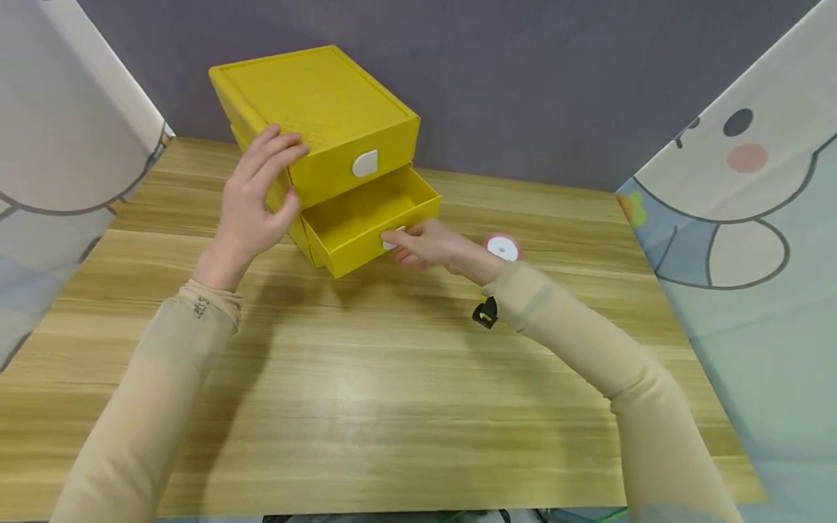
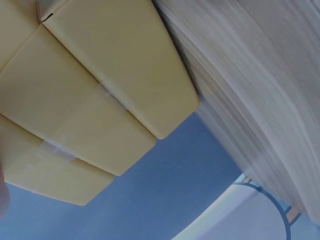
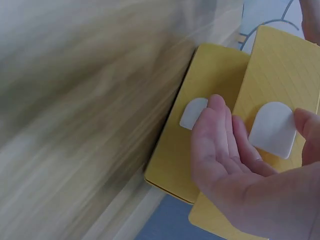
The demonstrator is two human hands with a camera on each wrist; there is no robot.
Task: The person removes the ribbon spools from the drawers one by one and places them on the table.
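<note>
A yellow drawer box is set on the wooden table, close to the grey wall behind it. The left hand is laid on the near left corner of the box, with its fingers spread and straight. The bottom drawer is pulled out toward the person. Its white handle is touched by the fingers of the right hand, which are lightly bent. A pink and white round thing is seen just right of the drawer.
</note>
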